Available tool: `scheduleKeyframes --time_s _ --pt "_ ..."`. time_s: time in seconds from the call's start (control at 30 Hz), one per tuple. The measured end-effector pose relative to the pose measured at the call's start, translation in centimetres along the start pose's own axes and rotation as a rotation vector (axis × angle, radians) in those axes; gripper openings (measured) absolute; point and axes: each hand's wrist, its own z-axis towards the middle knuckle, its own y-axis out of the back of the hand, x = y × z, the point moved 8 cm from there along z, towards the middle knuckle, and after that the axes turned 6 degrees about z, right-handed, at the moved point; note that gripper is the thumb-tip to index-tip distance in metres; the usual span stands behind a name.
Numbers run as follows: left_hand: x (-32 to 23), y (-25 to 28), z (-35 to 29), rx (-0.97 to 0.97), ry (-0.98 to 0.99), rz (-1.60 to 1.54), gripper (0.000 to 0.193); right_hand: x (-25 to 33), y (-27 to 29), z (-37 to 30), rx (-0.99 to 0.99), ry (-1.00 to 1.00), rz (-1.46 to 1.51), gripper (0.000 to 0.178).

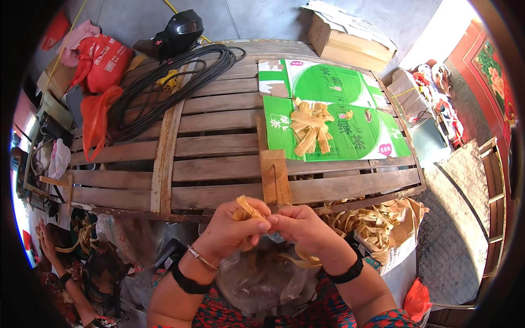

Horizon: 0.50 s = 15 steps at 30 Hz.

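Just off the table's near edge, my two hands meet in front of me. My left hand (235, 224) is closed round a folded tan strip (246, 206), whose end stands up above the fingers. With thumb and fingertips pressed together, my right hand (298, 223) pinches the strip beside the left thumb; the pinched part is hidden. A loose tan strip (303, 259) trails below my right wrist. Beyond the hands, a small pile of folded tan strips (311, 127) lies on green printed cardboard (350, 145). A short wooden board (275, 175) lies across the slats.
A coil of black cable (123, 117), a black helmet (178, 33) and red bags (104, 63) occupy the slatted table's (213, 142) left side. A cardboard box (350, 44) stands far right. A sack of tan strips (377, 224) sits below right. Another person's hand (46, 243) shows lower left.
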Motion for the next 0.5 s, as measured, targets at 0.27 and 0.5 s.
scheduleKeyframes --time_s 0.27,0.5 --pt "1.8 1.6 3.0 -0.265 -0.116 0.071 0.008 2.1 5.8 1.8 -0.291 0.401 -0.326 0.014" --pt "3.2 3.7 4.8 -0.499 0.089 0.407 0.019 4.1 6.8 2.1 -0.653 0.518 -1.071 0.019"
